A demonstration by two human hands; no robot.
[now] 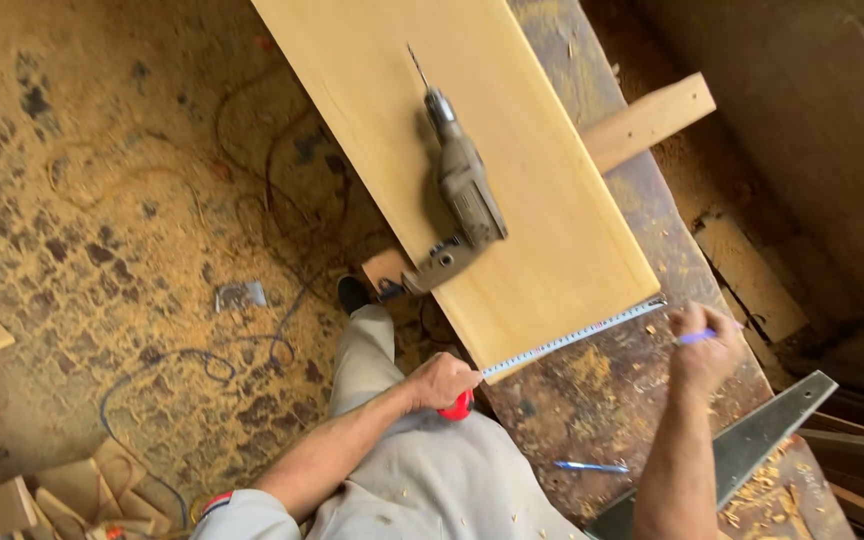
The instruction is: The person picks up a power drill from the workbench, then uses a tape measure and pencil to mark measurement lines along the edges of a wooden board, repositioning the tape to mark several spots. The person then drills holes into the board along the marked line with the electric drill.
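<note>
Tape measure [572,338] lies along the plank's [512,150] near edge; left hand [439,381] grasps its mostly hidden red case, right hand [702,350] grips a half-covered purple pen [697,337].

You have one light wooden board [472,150] on one dark workbench [612,400], and one corded drill [462,185] lies on that board. You have one red tape measure [457,405], its blade run out along the board's end. You have two pens: one purple pen [697,337] and one blue pen [592,467] on the bench. One metal square [752,440] lies by your arm. Two hands show: your left hand [440,380] and right hand [702,350].
</note>
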